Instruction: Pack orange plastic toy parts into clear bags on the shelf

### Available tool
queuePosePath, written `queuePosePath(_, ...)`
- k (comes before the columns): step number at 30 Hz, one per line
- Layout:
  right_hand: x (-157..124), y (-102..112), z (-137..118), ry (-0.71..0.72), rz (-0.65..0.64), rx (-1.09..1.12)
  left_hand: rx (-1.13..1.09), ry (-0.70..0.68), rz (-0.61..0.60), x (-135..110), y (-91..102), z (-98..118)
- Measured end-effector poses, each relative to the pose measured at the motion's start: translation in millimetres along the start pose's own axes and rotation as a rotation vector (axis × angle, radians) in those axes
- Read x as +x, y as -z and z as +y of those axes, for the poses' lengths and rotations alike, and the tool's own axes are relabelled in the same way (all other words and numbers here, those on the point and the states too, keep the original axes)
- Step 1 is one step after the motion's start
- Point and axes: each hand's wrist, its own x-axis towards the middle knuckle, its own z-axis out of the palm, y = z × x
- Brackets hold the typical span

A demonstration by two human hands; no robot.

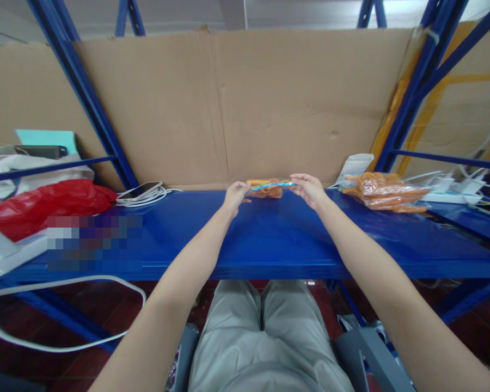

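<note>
Both my arms reach forward over a blue shelf (269,239). My left hand (236,195) pinches the left end of a clear zip bag of orange pieces (269,189), fingers closed on its blue-green zip strip. My right hand (309,188) grips the right end of the same strip. The bag is held just above the shelf, close to the cardboard back wall (245,103).
A pile of orange pieces in clear bags (386,191) lies at the right, with a white pouch (354,166) behind it. A phone and white cable (142,191) lie left, beside a red plastic bag (44,204). Blue rack posts (85,98) stand either side. Chargers and cables (457,188) sit far right.
</note>
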Motion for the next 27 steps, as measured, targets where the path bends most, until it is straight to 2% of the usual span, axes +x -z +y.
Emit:
queuePosePath(7,5,1,6,0.201,0.101,-0.245,0.055,-0.086,-0.066,-1,-7.5,-6)
queuePosePath(11,3,-1,4,0.316,0.116,-0.366,0.104,-0.154,-0.094,-2,-13.9,-8)
queuePosePath(15,1,-3,2,0.397,0.097,-0.385,0.098,-0.172,-0.101,-1,-14.2,-6)
queuePosePath(18,2,-1,2,0.400,0.096,-0.366,0.053,-0.118,-0.130,0,-8.8,-3)
queuePosePath(22,3,2,3,0.320,0.122,-0.328,-0.054,-0.005,-0.130,3,-0.4,-3)
queuePosePath(27,-3,-4,1,0.153,0.045,-0.240,0.008,0.244,-0.180,5,2.5,-8)
